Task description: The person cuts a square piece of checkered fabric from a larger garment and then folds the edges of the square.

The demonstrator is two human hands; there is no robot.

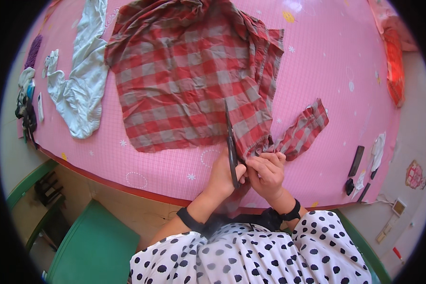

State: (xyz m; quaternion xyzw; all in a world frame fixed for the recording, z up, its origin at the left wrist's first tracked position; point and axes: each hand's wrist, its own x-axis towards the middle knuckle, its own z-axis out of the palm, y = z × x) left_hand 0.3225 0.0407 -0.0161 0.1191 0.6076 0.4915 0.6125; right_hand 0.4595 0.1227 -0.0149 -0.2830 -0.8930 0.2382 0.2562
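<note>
A red and grey plaid shirt (184, 90) lies spread and wrinkled on the pink tablecloth (165, 175). My left hand (222, 177) is closed around black scissors (231, 142), whose blades point away from me over the shirt's lower right part. Close beside it, my right hand (267, 175) pinches a bunched part of the plaid fabric. A plaid sleeve (305, 132) stretches out to the right beyond my right hand. The fingers partly hide the gathered cloth and the scissor handles.
Light blue clothing (85, 80) lies left of the shirt, with dark items (27, 113) at the table's left edge. An orange cloth (394, 66) hangs at the right edge. A dark phone-like object (357, 161) lies at the right. A green chair (92, 241) stands below left.
</note>
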